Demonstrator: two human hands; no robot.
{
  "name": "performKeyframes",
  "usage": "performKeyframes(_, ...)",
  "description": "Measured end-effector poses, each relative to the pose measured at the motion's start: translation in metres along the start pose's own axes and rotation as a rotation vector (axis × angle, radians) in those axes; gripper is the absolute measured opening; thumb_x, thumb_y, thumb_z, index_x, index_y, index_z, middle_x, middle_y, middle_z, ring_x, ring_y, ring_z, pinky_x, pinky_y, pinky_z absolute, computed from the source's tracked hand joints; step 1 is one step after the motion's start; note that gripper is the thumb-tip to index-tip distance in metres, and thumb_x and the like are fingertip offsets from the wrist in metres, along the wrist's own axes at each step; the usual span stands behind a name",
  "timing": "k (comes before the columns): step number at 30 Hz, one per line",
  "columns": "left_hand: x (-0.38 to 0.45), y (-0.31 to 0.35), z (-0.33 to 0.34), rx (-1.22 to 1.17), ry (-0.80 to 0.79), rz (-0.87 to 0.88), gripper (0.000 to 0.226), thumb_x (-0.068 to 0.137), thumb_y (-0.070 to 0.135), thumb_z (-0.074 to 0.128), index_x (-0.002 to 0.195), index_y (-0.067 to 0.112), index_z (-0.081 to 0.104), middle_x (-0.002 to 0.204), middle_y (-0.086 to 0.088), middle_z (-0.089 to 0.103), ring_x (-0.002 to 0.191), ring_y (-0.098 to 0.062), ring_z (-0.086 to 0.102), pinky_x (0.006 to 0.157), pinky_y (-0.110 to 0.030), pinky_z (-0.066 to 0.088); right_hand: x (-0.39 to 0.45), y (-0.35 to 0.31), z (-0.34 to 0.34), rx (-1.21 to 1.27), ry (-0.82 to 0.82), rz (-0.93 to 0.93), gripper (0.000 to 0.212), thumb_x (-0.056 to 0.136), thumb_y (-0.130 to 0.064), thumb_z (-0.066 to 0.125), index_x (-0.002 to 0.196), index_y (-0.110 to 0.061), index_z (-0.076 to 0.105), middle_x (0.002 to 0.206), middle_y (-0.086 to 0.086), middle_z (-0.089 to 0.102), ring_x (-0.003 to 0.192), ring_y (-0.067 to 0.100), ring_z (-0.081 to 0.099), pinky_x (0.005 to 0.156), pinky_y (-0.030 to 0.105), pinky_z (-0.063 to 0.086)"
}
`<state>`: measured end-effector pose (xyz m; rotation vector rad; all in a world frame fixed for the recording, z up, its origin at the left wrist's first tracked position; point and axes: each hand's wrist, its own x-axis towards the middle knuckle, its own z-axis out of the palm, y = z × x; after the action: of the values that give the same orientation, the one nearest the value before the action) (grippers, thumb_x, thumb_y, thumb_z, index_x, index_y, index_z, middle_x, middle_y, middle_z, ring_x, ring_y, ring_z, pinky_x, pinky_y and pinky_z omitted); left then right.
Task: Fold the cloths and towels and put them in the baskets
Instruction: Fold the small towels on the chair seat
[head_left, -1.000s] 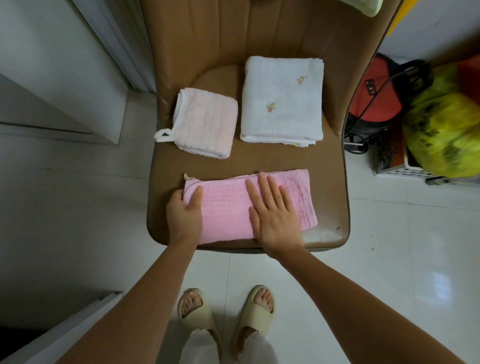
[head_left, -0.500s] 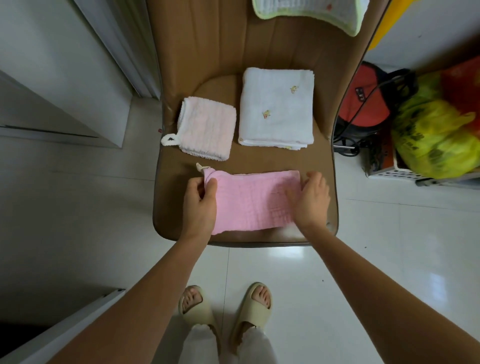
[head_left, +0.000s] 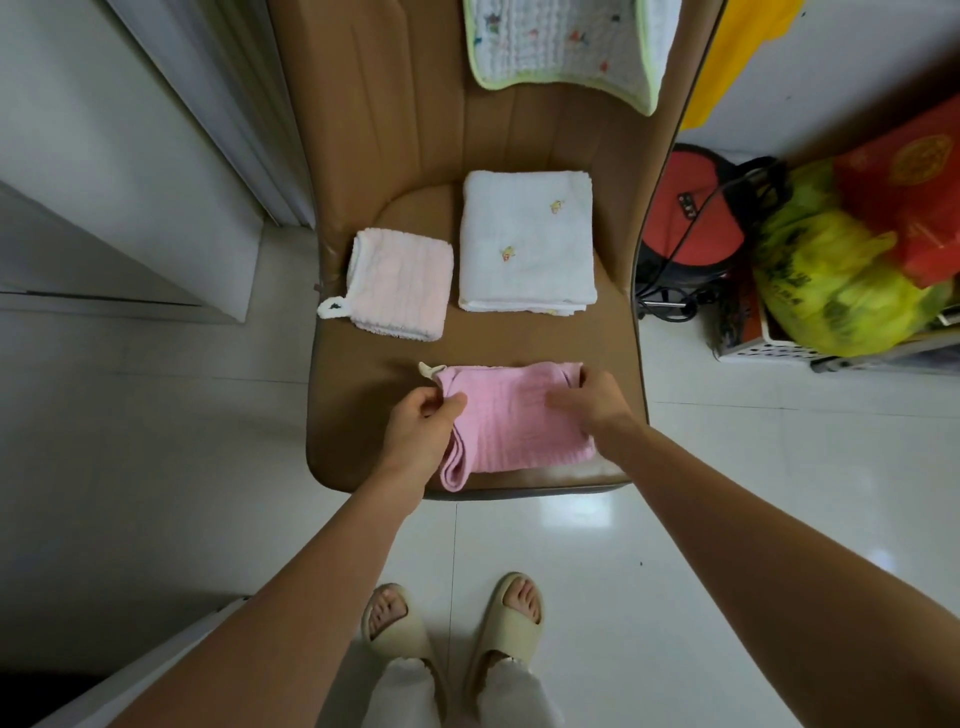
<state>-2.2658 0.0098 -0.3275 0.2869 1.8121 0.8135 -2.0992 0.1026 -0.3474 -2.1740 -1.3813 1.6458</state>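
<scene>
A pink cloth (head_left: 514, 421) lies folded into a strip at the front of the brown chair seat (head_left: 363, 395). My left hand (head_left: 421, 431) pinches its left end, which is lifted and curls down over the seat's front. My right hand (head_left: 597, 400) grips its right end, fingers curled over the top corner. Behind it lie a folded pale pink towel (head_left: 402, 283) with a white loop and a folded white towel (head_left: 527, 244). A white quilted cloth with green trim (head_left: 561, 41) hangs over the chair back.
To the right of the chair on the tiled floor stand a red bag (head_left: 696, 218), a yellow-green plastic bag (head_left: 836, 291) in a white basket (head_left: 769, 348), and a red box (head_left: 914, 187). White door panels (head_left: 130, 156) stand at left. My feet in slippers (head_left: 452, 618) are below.
My right hand slid from flat on the cloth's middle to its right end and gripped it. The left end has lifted, and both ends have come closer together. The camera tilted up.
</scene>
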Motion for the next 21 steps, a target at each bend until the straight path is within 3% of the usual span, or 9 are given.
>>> performKeyframes(2,-0.002,0.004,0.003,-0.001,-0.003,-0.006,0.017,0.09,0.025,0.062,0.105,0.016,0.062,0.108,-0.003,0.066,0.1,-0.02,0.062,0.093,-0.045,0.052,-0.011,-0.005,0.002,0.081,0.069,-0.046,0.041,0.082,-0.008,0.064,0.117,-0.007,0.043,0.098,0.002,0.053,0.101,0.022,0.056,0.078,0.031,0.047)
performKeyframes(5,-0.006,0.007,0.005,-0.046,-0.017,-0.036,0.026,0.09,0.023,0.063,0.113,0.011,0.062,0.109,-0.007,0.067,0.1,-0.022,0.064,0.09,-0.046,0.054,-0.025,-0.009,0.009,0.143,0.158,-0.166,0.072,0.081,-0.009,0.069,0.139,-0.008,0.027,0.106,0.005,0.056,0.099,0.02,0.056,0.084,0.032,0.049)
performKeyframes(6,-0.007,0.007,0.005,-0.072,-0.027,-0.047,0.028,0.09,0.021,0.063,0.115,0.01,0.062,0.11,-0.007,0.067,0.099,-0.023,0.065,0.087,-0.044,0.056,-0.029,-0.01,0.011,0.096,0.179,-0.214,0.063,0.08,-0.011,0.07,0.134,-0.006,0.037,0.103,0.006,0.06,0.092,0.02,0.058,0.079,0.031,0.05)
performKeyframes(8,-0.012,0.008,0.004,-0.13,-0.057,-0.064,0.028,0.092,0.018,0.061,0.118,0.009,0.06,0.111,-0.009,0.066,0.1,-0.023,0.065,0.076,-0.034,0.058,-0.038,-0.012,0.017,-0.056,0.187,-0.336,0.023,0.08,-0.013,0.067,0.101,-0.006,0.06,0.083,0.004,0.066,0.074,0.02,0.061,0.064,0.032,0.05)
performKeyframes(10,-0.017,0.01,0.004,-0.177,-0.096,-0.067,0.027,0.093,0.016,0.06,0.119,0.008,0.059,0.111,-0.01,0.066,0.101,-0.023,0.065,0.067,-0.026,0.057,-0.047,-0.013,0.024,-0.133,0.162,-0.47,0.005,0.081,-0.019,0.064,0.081,-0.014,0.062,0.069,-0.004,0.064,0.063,0.014,0.059,0.055,0.03,0.048)
performKeyframes(15,-0.026,0.01,0.001,-0.216,-0.15,-0.047,0.023,0.094,0.016,0.059,0.116,0.01,0.06,0.111,-0.01,0.068,0.099,-0.022,0.067,0.074,-0.031,0.059,-0.058,-0.013,0.036,-0.288,0.112,-0.663,0.01,0.084,-0.028,0.057,0.083,-0.018,0.059,0.07,-0.005,0.063,0.063,0.018,0.058,0.056,0.038,0.051)
performKeyframes(21,-0.031,0.006,-0.007,-0.232,-0.166,-0.03,0.023,0.093,0.013,0.059,0.116,0.011,0.061,0.11,-0.01,0.068,0.099,-0.022,0.068,0.076,-0.034,0.059,-0.063,-0.01,0.039,-0.336,0.146,-0.687,0.007,0.085,-0.021,0.056,0.081,-0.015,0.057,0.066,-0.002,0.059,0.06,0.023,0.052,0.053,0.036,0.045)
